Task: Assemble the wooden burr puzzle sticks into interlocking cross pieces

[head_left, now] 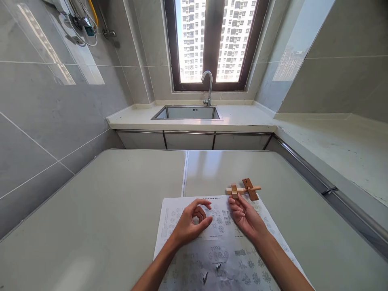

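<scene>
My right hand (247,218) is closed, its fingertips pinching the near side of a small wooden block puzzle at the top edge of the printed sheet. The puzzle has a pale notched block (234,190) crossed with a lighter bar. A darker brown wooden plate (250,189) stands to its right, with a thin rod (257,188) passing through it. My left hand (192,222) hovers over the printed sheet (169,206), holding nothing, fingers curved and apart from the thumb. Rows of small line drawings of shapes cover the sheet.
The sheet lies on a pale glossy tabletop (91,218) with a seam down its middle. Two small dark scraps or marks show low on the sheet. Beyond stand a counter (133,117), a sink (157,114) and a faucet (209,87) beneath a window. A tiled wall rises at left.
</scene>
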{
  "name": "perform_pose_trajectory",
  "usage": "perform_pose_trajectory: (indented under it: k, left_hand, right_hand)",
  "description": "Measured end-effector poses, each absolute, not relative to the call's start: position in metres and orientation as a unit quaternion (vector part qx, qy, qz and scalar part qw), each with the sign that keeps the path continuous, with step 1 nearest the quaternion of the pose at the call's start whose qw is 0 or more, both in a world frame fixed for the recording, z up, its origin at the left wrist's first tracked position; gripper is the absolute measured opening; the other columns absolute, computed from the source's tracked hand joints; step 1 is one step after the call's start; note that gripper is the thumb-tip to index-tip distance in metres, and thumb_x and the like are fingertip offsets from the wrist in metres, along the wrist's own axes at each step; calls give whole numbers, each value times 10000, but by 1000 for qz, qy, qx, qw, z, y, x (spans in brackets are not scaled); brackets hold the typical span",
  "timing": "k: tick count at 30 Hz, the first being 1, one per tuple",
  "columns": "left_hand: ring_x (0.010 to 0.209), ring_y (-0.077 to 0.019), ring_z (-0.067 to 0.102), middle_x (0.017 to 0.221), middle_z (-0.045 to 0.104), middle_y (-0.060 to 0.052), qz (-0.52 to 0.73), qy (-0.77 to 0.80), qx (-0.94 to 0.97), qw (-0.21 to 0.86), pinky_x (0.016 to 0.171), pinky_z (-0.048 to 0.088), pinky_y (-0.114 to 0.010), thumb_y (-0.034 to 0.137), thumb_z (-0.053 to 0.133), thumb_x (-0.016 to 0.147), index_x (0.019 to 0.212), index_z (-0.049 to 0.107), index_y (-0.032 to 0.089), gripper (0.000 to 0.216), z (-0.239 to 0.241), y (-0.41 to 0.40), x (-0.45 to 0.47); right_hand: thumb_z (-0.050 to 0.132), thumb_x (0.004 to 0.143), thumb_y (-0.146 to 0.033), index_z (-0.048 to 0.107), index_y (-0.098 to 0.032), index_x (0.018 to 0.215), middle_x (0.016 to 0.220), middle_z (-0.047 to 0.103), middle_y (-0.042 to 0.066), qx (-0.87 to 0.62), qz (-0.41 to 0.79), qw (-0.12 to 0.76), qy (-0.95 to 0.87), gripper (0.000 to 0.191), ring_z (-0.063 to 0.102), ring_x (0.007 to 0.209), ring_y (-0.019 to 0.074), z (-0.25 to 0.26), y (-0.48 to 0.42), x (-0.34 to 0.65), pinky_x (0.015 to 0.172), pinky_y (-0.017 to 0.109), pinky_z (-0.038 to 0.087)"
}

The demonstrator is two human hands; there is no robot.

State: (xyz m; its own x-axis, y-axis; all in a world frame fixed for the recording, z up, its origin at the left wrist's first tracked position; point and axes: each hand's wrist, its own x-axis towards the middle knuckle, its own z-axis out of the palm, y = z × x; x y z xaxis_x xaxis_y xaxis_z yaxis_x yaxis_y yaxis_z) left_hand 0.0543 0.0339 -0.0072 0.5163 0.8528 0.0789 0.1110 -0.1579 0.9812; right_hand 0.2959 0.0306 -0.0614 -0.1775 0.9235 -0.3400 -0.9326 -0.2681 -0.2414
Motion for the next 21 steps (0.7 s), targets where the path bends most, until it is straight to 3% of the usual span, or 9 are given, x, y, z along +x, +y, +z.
perform_pose_trajectory:
  k: [8,14,18,21]
  left_hand:
    - [759,-125,576,1110,665,-79,338,349,681,549,769,500,-278,341,688,914,1209,620,198,335,-6,34,54]
    - [760,-129,584,1082,679,-72,341,353,681,544,772,499,-280,344,691,908,1194,635,199,325,-3,33,54]
    - [750,-131,588,1055,685,-62,342,359,679,541,764,498,-275,374,689,905,1177,643,195,329,-5,35,55]
    - [719,-136,570,879,671,-30,340,389,677,524,726,472,-262,417,645,935,1049,678,180,265,-7,37,56]
  right_hand:
    - [576,1033,-263,591,-176,984,732,587,-25,-235,767,597,5,102,465,442,30,-54,31,295,334,86,432]
    - [704,954,-409,648,-155,964,728,618,-26,-321,774,538,-91,260,415,406,14,-42,24,284,304,92,378]
    - [773,893,-412,662,-154,992,820,655,2,-356,772,469,-237,298,478,467,36,-33,14,271,341,127,431]
    - [795,870,-408,651,-162,978,833,648,-3,-346,773,442,-294,304,515,511,57,-29,11,266,386,160,481]
